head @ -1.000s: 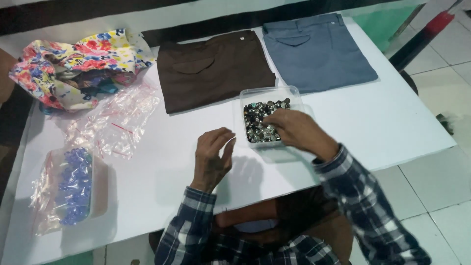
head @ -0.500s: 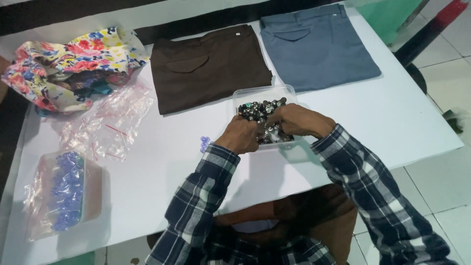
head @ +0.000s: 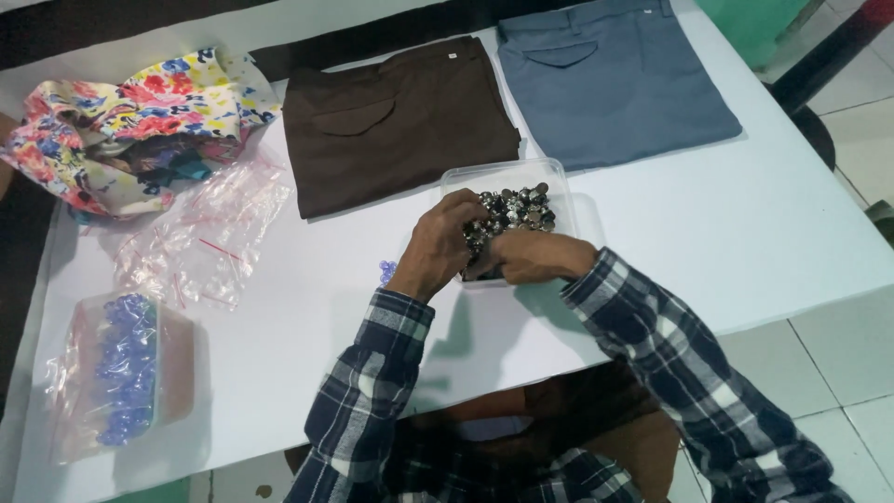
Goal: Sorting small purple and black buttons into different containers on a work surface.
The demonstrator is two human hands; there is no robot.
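Observation:
A clear plastic container (head: 549, 175) holds several small dark and silvery metal buttons (head: 520, 205). It stands on the white table (head: 745, 242) in front of two folded trousers. My left hand (head: 440, 250) reaches in from the left, fingers curled down into the buttons. My right hand (head: 538, 257) lies over the container's near end, fingers bent and touching my left hand. Whether either hand grips a button is hidden. A tiny blue piece (head: 386, 272) lies on the table just left of my left wrist.
Folded brown trousers (head: 400, 121) and blue-grey trousers (head: 605, 79) lie behind the container. A floral cloth (head: 130, 116) is at the far left, with crumpled clear bags (head: 200, 237) below it. A bagged box of blue pieces (head: 126, 368) sits at the near left edge.
My left hand moved from the bare table rightward into the container and now meets my right hand over the buttons. The view has shifted closer.

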